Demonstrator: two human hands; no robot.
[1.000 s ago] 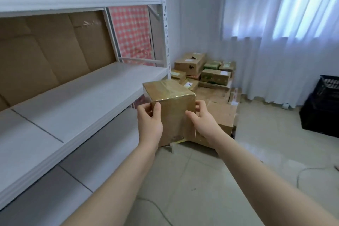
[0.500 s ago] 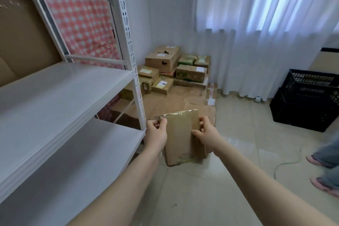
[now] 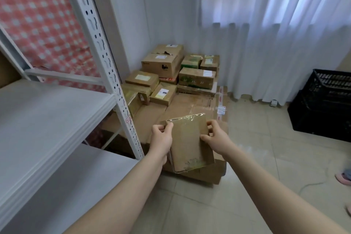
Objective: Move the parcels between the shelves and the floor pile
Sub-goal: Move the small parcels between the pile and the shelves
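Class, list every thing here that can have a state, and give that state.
taped parcel: held up, tilted, between both hands.
left hand: grips the parcel's left edge.
right hand: grips the parcel's right edge.
floor pile: stacked in the corner; top box torn.
black crate: upright on the floor.
curtain: drawn shut.

Cardboard parcel (image 3: 190, 142) under glossy tape, matt white metal shelf upright (image 3: 106, 57), black plastic crate (image 3: 322, 104), sheer cloth curtain (image 3: 275, 34), smooth glossy floor tiles (image 3: 256, 138)
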